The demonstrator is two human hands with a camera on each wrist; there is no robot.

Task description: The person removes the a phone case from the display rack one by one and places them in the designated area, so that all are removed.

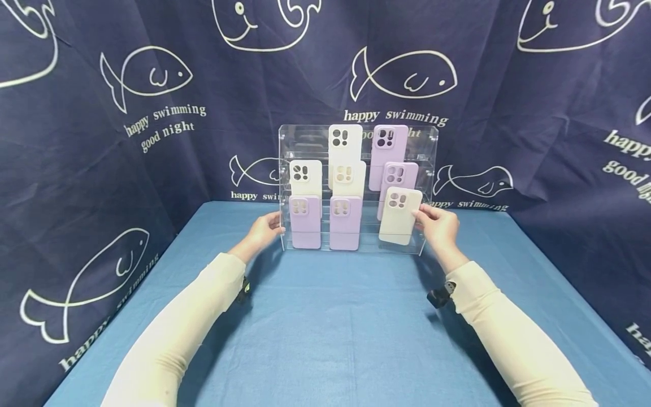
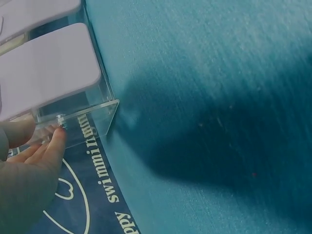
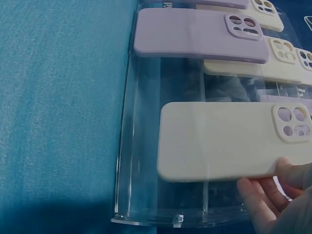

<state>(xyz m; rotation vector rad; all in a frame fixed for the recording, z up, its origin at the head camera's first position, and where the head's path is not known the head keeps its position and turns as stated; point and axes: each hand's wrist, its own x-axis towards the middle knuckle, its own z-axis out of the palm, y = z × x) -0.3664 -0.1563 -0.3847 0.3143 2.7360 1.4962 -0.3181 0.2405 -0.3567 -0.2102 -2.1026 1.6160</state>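
A clear acrylic display stand (image 1: 305, 135) with stepped tiers holds several white and lilac phone cases. My left hand (image 1: 265, 229) grips the stand's left side panel, thumb on one side and fingers on the other, as the left wrist view shows. With thumb and fingers, my right hand (image 1: 439, 227) pinches the long right edge of a cream phone case (image 3: 219, 141). That case is slightly tilted at the front tier's right end, in front of a lilac case (image 1: 402, 175). Whether its lower edge rests on the tier cannot be told.
Two lilac cases (image 1: 305, 229) stand on the front tier at left and middle. Behind them are white cases (image 1: 347, 135) and another lilac case (image 1: 389, 144) on the top tier. Blue cloth (image 1: 330, 316) covers the table, and a navy fish-print curtain (image 1: 285, 79) hangs behind.
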